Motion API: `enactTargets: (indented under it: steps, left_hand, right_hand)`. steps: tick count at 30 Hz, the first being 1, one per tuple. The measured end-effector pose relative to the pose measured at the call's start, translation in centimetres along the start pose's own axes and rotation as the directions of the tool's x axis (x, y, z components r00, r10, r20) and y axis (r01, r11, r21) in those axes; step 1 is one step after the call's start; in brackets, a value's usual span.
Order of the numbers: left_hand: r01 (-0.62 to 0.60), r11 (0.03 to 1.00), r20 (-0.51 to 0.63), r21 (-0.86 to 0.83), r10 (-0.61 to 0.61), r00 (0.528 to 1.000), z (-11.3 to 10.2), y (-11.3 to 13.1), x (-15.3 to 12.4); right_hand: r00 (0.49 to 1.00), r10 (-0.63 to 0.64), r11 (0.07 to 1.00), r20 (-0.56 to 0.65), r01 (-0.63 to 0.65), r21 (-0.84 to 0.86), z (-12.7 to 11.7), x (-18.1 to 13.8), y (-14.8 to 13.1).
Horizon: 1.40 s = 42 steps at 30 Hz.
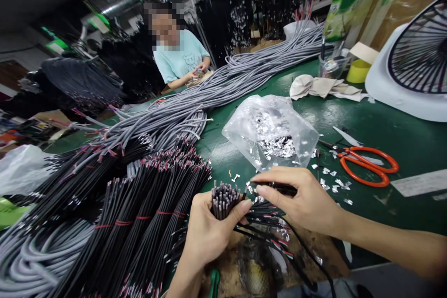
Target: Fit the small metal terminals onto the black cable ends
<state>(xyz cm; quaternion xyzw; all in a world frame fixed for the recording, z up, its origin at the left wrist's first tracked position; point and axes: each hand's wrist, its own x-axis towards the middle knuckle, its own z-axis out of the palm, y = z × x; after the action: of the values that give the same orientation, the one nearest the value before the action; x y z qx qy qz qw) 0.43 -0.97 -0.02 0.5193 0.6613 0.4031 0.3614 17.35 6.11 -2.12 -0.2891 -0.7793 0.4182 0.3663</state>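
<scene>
My left hand [206, 233] is closed round a bundle of thin black cables [223, 199], their cut ends pointing up. My right hand [300, 200] pinches one single black cable [279, 189] just right of that bundle. More loose black cables [268, 223] trail below both hands. A clear plastic bag of small silver metal pieces [270, 132] lies just beyond my hands on the green table [384, 125]. Several loose silver pieces [330, 179] are scattered beside my right hand.
Orange scissors [366, 165] lie to the right. Big stacks of black cables [139, 214] and grey cables [195, 102] fill the left and centre. A white fan [415, 60] stands far right. Another person in a light blue shirt [181, 58] works across the table.
</scene>
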Motion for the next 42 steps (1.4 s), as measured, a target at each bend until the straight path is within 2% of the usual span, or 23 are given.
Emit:
enactTargets:
  steps: [3, 7, 9, 12, 14, 16, 18, 19, 20, 22, 23, 25, 27, 28, 30, 35, 39, 42]
  left_hand:
    - [-0.049, 0.997, 0.034, 0.067, 0.047, 0.998, 0.4, 0.1, 0.0]
    - [-0.089, 0.987, 0.106, 0.131, 0.076, 0.991, 0.8, -0.4, 0.1]
    - [-0.091, 0.987, 0.07, 0.134, 0.082, 0.994, 0.9, -0.5, 0.2]
    - [-0.088, 0.99, 0.024, 0.108, 0.086, 0.996, 0.9, -0.6, 0.4]
    - [-0.076, 0.993, 0.063, 0.095, 0.071, 0.996, 1.0, -0.6, 0.5]
    - [-0.048, 0.995, 0.123, 0.092, 0.037, 0.992, 1.1, -0.7, 0.5]
    - [-0.029, 0.995, 0.165, 0.095, 0.013, 0.986, 1.1, -0.7, 0.5]
    - [-0.026, 0.995, 0.175, 0.096, 0.008, 0.984, 1.1, -0.7, 0.5]
    - [-0.025, 0.995, 0.183, 0.097, 0.006, 0.983, 1.0, -0.6, 0.5]
    - [-0.032, 0.993, 0.187, 0.11, 0.011, 0.982, 0.9, -0.5, 0.5]
    - [-0.04, 0.992, 0.179, 0.122, 0.018, 0.984, 0.8, -0.4, 0.6]
    - [-0.064, 0.987, 0.153, 0.147, 0.041, 0.987, 0.7, -0.4, 0.8]
    - [-0.076, 0.982, 0.126, 0.17, 0.055, 0.99, 0.6, -0.5, 1.0]
    - [-0.075, 0.981, 0.12, 0.179, 0.054, 0.991, 0.6, -0.6, 1.1]
    - [-0.073, 0.979, 0.123, 0.193, 0.05, 0.991, 0.5, -0.8, 1.3]
    - [-0.087, 0.971, 0.117, 0.223, 0.062, 0.991, 0.6, -1.0, 1.2]
    - [-0.039, 0.989, 0.024, 0.143, 0.036, 0.999, 0.6, -1.0, 0.9]
    - [-0.06, 0.986, -0.042, 0.154, 0.067, 0.997, 0.6, -0.9, 0.6]
  right_hand:
    - [0.999, -0.003, 0.999, -0.043, 0.005, 0.039, 0.1, 0.0, 0.0]
    - [1.0, 0.009, 0.996, -0.024, -0.007, 0.085, 0.4, 0.1, 0.1]
    - [0.994, 0.1, 0.978, 0.048, -0.107, 0.18, 0.5, 0.2, 0.2]
    - [0.945, 0.17, 0.908, 0.279, -0.26, 0.329, 0.9, 0.4, 0.4]
    - [0.941, 0.146, 0.937, 0.304, -0.23, 0.263, 1.1, 0.2, 0.6]
    - [0.981, 0.075, 0.996, 0.181, -0.083, 0.04, 1.1, 0.1, 0.9]
    - [0.999, -0.038, 0.975, 0.007, 0.039, -0.218, 0.5, 0.3, 1.3]
    - [0.995, -0.071, 0.956, -0.073, 0.047, -0.289, 0.1, 0.5, 1.5]
    - [0.979, -0.069, 0.94, -0.191, 0.0, -0.341, -0.5, 0.8, 1.8]
    - [0.916, -0.066, 0.903, -0.397, -0.115, -0.414, -1.7, 1.6, 2.1]
    - [0.889, -0.084, 0.891, -0.45, -0.135, -0.434, -2.2, 2.0, 2.1]
    - [0.933, -0.098, 0.916, -0.346, -0.051, -0.398, -2.6, 2.4, 1.8]
    - [0.985, -0.09, 0.957, -0.148, 0.045, -0.287, -2.3, 2.3, 1.2]
    - [0.995, -0.079, 0.973, -0.059, 0.064, -0.221, -1.9, 2.1, 1.0]
    - [0.998, -0.044, 0.99, 0.04, 0.049, -0.132, -1.1, 1.5, 0.7]
    - [0.997, 0.01, 0.994, 0.077, -0.002, -0.109, -0.2, 0.9, 0.9]
    - [0.996, 0.053, 0.997, 0.07, -0.048, -0.067, -0.2, 1.1, 0.9]
    - [0.998, 0.049, 0.999, 0.043, -0.048, -0.023, 0.0, 1.0, 0.7]
